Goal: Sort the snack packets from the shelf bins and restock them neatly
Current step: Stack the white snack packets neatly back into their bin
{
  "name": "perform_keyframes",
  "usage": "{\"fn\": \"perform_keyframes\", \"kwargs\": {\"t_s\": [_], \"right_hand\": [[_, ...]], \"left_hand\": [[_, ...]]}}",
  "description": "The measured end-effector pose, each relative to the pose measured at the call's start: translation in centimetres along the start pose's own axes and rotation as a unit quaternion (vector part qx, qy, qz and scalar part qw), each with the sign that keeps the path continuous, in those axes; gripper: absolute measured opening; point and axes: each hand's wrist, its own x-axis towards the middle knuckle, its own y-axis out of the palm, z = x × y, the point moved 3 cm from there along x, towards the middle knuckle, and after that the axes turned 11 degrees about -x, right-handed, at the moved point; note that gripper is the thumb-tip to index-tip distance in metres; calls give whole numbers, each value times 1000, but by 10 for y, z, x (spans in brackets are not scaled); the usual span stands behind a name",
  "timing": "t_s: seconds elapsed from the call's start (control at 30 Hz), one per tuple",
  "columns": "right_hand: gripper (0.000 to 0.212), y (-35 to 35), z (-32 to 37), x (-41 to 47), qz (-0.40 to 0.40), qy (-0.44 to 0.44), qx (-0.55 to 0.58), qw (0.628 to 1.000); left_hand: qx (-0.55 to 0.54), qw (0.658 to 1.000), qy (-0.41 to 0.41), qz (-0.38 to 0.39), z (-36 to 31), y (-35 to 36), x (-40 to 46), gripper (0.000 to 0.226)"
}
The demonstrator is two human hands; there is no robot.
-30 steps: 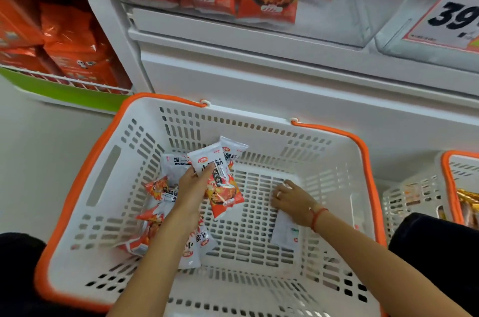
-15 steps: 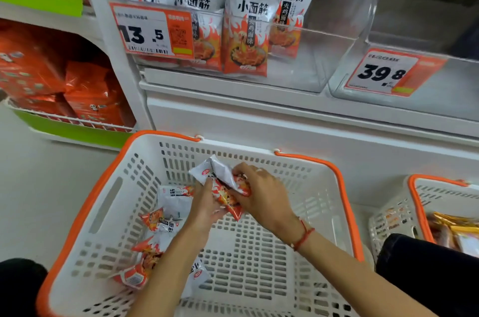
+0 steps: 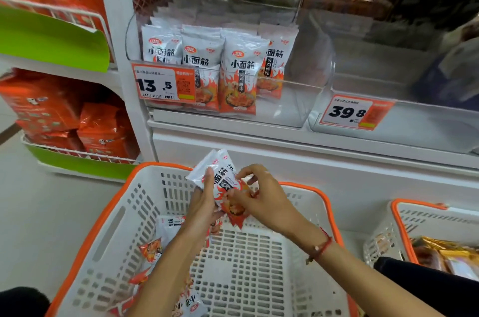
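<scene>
**Squaring up a handful over the basket**

I've got a small stack of packets (image 3: 220,182) up in front of me, just above the far rim of the white basket (image 3: 108,223). My left hand (image 3: 204,202) is wrapped round the stack's left edge, fingers up along the white tops. My right hand (image 3: 261,200) pinches the orange lower ends from the right, fingertips curled in. How many packets are in the stack I can't tell; at least two tops fan out.

These look light and soft: thin foil pouches, a bit puffed, likely slick on the face. They'll slide against each other if I squeeze the middle, I reckon. Better to hold by the crimped edges and tap the ends level.

More packets (image 3: 155,246) lie loose in the near-left of the basket, under my left forearm. Up on the shelf, the clear bin (image 3: 293,106) behind the 13.5 tag (image 3: 163,84) holds matching packets standing upright, with room to their right. That's my guess for where this handful goes, slotted in upright, faces forward. The clear bin to the right, with the 39.8 tag (image 3: 350,112), isn't for these.
</scene>
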Motion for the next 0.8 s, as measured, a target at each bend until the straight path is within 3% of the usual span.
{"fn": "perform_keyframes", "kwargs": {"t_s": [0.1, 0.2, 0.33, 0.43, 0.5, 0.6, 0.73, 0.8], "right_hand": [[34, -20, -2, 7, 17, 62, 37, 997], [21, -31, 7, 7, 46, 41, 73, 995], [8, -49, 18, 10, -50, 24, 87, 995], [21, -73, 25, 14, -68, 30, 124, 989], [43, -98, 34, 16, -64, 9, 96, 993], [78, -137, 53, 22, -20, -42, 51, 998], [64, -179, 73, 30, -8, -70, 62, 996], [58, -191, 75, 32, -51, -86, 47, 994]], "left_hand": [[15, 999, 35, 4, -18, 7, -3, 44], [6, 997, 75, 4, -35, 17, -5, 47], [17, 993, 106, 48, -62, 39, -11, 56], [32, 983, 145, 104, -91, 56, -19, 44], [54, 971, 180, 146, -112, 68, -27, 30], [99, 944, 251, 191, -137, 91, -37, 31], [152, 918, 299, 210, -165, 118, -39, 24], [221, 897, 337, 184, -178, 125, -28, 43]]}}
